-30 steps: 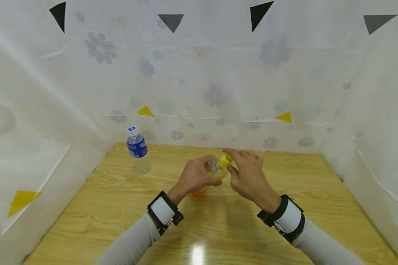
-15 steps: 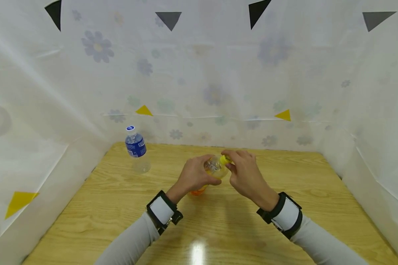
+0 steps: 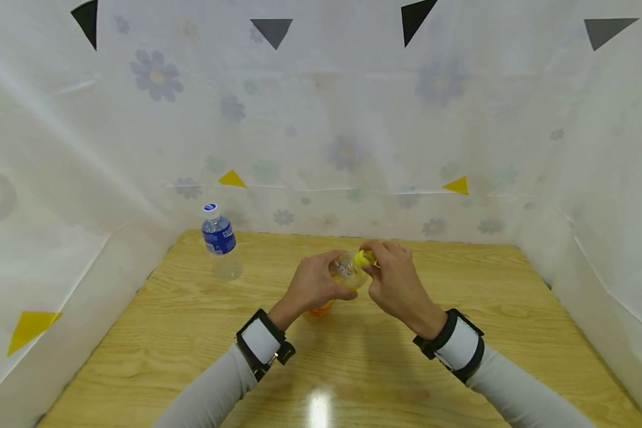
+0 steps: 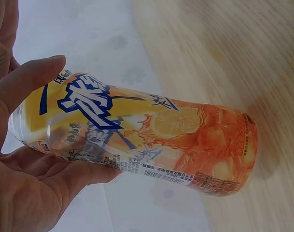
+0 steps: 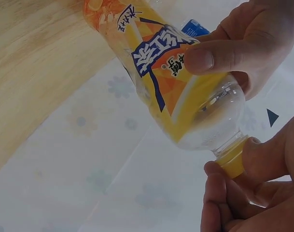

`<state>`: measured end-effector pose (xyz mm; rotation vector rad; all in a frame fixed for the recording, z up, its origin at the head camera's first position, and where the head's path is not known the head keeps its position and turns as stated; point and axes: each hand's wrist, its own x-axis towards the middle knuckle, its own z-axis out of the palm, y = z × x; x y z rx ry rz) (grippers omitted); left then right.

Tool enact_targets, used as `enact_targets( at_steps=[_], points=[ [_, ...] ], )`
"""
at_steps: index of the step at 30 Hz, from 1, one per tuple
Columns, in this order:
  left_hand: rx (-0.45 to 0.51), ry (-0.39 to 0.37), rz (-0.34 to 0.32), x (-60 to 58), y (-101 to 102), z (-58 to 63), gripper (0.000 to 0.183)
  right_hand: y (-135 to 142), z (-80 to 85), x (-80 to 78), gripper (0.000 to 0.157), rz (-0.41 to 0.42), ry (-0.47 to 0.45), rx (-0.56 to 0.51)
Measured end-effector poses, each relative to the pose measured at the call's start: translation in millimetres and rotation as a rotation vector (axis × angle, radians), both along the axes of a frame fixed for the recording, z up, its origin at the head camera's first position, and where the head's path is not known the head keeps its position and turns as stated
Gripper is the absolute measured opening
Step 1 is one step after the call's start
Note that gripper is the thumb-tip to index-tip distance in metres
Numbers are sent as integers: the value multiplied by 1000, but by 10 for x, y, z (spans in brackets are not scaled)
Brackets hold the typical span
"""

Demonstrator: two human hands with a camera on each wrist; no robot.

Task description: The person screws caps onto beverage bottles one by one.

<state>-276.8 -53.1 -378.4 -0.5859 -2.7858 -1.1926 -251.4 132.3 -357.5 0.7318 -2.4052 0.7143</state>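
Observation:
My left hand (image 3: 315, 279) grips a clear plastic drink bottle (image 4: 137, 130) round its upper body, thumb on one side and fingers on the other. Its yellow and orange label carries a lemon slice and large blue characters. The bottle leans to the right, neck up, its orange lower end near the tabletop. With thumb and fingers my right hand (image 3: 398, 285) pinches the yellow cap (image 5: 232, 157), which sits on the bottle's neck in the right wrist view. Inside, the bottle looks see-through near the shoulder.
A second bottle (image 3: 219, 238), clear with a blue label and white cap, stands upright at the back left of the wooden table (image 3: 192, 333). Behind the table hangs a pale flowered sheet (image 3: 321, 119), which also closes off both sides.
The fingers of my right hand have curled in closer round the yellow cap. My left hand and the bottle have hardly moved; the head view has shifted slightly.

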Motion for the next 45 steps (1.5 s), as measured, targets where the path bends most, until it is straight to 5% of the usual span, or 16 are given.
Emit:
enact_targets(
  at_steps=[15, 25, 45],
  points=[
    [-1, 8, -7, 17, 1, 13, 77, -2, -23, -31, 11, -11, 50, -12],
    [16, 6, -15, 20, -27, 22, 75, 20, 18, 65, 40, -26, 7, 62],
    [14, 4, -17, 36, -33, 29, 75, -30, -12, 17, 28, -5, 50, 18]
  ],
)
